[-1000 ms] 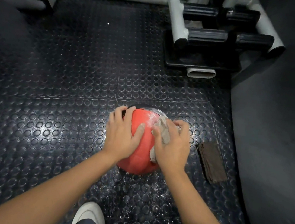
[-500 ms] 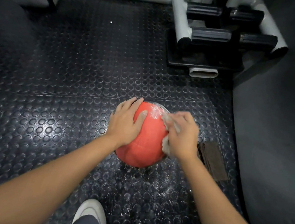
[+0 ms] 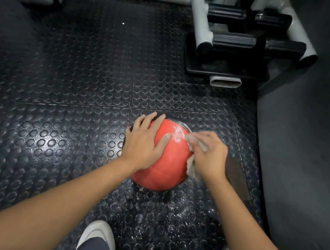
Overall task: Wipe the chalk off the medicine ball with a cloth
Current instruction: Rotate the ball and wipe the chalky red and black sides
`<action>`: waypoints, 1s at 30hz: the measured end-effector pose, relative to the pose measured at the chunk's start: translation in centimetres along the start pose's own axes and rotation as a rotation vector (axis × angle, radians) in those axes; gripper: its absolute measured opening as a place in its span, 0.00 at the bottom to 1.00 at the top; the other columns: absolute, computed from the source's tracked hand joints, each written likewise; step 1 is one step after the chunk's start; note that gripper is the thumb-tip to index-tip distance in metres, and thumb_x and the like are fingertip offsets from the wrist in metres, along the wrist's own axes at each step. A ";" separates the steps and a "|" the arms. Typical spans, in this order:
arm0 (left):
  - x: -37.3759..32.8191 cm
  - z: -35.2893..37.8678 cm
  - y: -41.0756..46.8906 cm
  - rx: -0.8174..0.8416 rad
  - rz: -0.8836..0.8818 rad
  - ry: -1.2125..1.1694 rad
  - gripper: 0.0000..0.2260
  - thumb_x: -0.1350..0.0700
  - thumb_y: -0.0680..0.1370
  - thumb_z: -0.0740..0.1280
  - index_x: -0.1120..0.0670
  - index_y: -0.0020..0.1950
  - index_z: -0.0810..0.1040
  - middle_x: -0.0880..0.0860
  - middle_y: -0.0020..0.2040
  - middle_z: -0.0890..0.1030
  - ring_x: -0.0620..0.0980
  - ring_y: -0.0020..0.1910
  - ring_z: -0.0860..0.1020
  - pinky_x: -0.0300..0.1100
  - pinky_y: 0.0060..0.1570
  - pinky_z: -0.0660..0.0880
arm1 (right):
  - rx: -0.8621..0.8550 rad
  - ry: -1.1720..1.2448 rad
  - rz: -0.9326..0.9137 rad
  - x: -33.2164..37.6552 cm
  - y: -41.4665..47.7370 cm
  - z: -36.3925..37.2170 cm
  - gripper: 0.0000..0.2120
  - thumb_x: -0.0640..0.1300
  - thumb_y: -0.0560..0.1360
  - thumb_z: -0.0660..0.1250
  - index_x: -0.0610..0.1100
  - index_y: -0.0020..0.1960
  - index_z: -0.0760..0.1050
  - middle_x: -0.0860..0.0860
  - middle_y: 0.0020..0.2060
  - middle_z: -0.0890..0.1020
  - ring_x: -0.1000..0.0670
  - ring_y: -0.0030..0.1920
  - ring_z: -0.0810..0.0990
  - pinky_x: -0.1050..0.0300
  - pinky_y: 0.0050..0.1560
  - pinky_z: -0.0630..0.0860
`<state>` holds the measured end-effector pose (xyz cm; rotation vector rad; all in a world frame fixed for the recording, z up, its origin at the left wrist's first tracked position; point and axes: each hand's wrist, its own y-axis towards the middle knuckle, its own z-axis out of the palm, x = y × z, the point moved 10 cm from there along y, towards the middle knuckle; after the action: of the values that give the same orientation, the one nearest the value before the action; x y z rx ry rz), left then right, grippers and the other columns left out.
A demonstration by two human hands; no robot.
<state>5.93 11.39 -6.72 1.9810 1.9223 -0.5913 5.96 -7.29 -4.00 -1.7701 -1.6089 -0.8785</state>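
— Where's the medicine ball (image 3: 163,165)?

— Down on the studded rubber floor (image 3: 71,93). It's a smooth red-orange sphere with faint seams, sitting between the person's two hands.

— How are they holding it?

— The left hand (image 3: 144,143) lies flat on its upper left side, fingers straight and spread, thumb across the red skin. The right hand (image 3: 210,156) is bunched round a pale, crumpled cloth (image 3: 192,169), pressing it to the ball's right flank.

— Any chalk on it?

— A white powdery chalk patch (image 3: 177,133) on the upper right, just beside the right hand's fingers. More white dust (image 3: 160,212) speckles the raised round studs on the person's side of the ball, near a white shoe (image 3: 97,234).

— And around it?

— A flat brown rectangular pad (image 3: 236,176) on the floor, partly behind the right hand. Grey painted metal tubing (image 3: 200,20) stands farther back.
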 end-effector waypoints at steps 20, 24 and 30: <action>0.3 -0.4 -0.1 -0.033 -0.024 -0.037 0.31 0.38 0.78 0.40 0.46 0.78 0.59 0.47 0.77 0.61 0.51 0.75 0.56 0.62 0.71 0.60 | 0.015 0.001 -0.042 1.3 2.4 1.1 0.07 0.42 0.75 0.71 0.44 0.51 0.84 0.55 0.47 0.82 0.58 0.49 0.80 0.73 0.55 0.71; 1.0 -0.8 0.6 -0.044 -0.040 -0.109 0.30 0.39 0.78 0.39 0.45 0.77 0.61 0.46 0.76 0.63 0.50 0.75 0.57 0.60 0.71 0.61 | -0.058 0.100 0.028 -0.3 -2.1 -0.3 0.06 0.43 0.74 0.72 0.45 0.51 0.83 0.54 0.47 0.82 0.62 0.48 0.79 0.77 0.50 0.71; -0.5 -0.5 0.2 -0.018 -0.020 -0.034 0.32 0.41 0.77 0.37 0.49 0.78 0.59 0.48 0.77 0.61 0.53 0.76 0.57 0.62 0.70 0.60 | -0.084 0.099 -0.038 0.5 -2.7 -0.1 0.05 0.41 0.74 0.73 0.47 0.49 0.84 0.53 0.47 0.81 0.55 0.49 0.80 0.75 0.51 0.71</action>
<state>6.18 11.21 -6.11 1.9314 1.9226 -0.6068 3.31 -6.77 -3.53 -1.7292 -1.5672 -1.0492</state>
